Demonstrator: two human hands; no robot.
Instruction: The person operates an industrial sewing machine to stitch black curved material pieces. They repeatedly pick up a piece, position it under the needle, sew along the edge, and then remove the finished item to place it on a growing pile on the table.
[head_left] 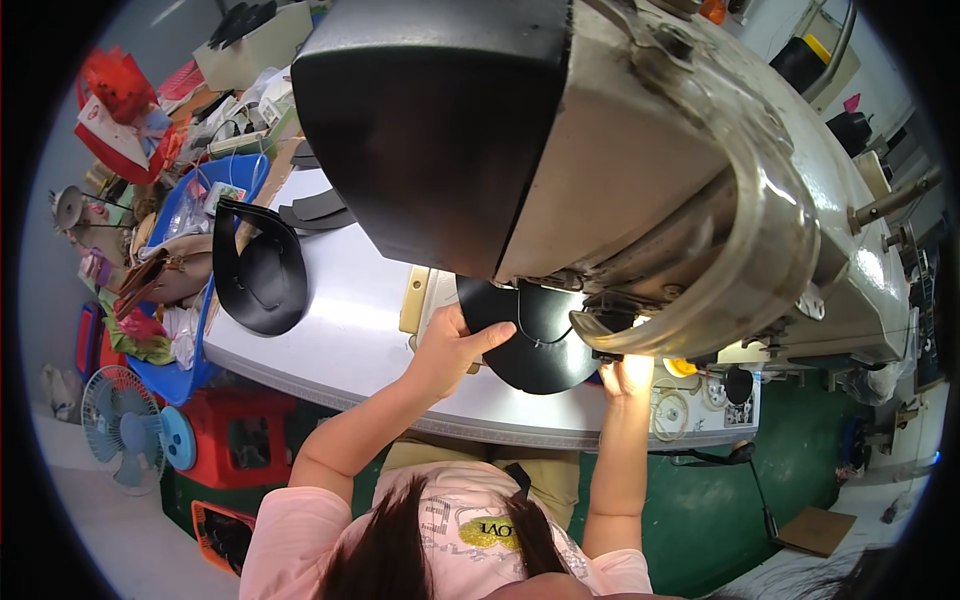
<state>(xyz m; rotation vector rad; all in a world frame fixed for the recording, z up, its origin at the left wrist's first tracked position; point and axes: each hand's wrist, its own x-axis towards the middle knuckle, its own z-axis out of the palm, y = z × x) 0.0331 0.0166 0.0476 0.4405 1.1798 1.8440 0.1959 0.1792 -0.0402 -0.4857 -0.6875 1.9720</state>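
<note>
Under the machine (pixel 620 150), the black piece (pixel 548 362) lies with its rounded edge toward you. Your left hand (pixel 447 352), left of the machine's underside, pinches its left side, thumb on top; your right (pixel 629 374) sits by its right edge, fingers hidden, grip unclear.

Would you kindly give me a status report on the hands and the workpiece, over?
Left hand: grip on black curved panel, thumb on top.
Right hand: by panel's right edge, fingers partly hidden.
Sewing machine hides panel's far side.
</note>
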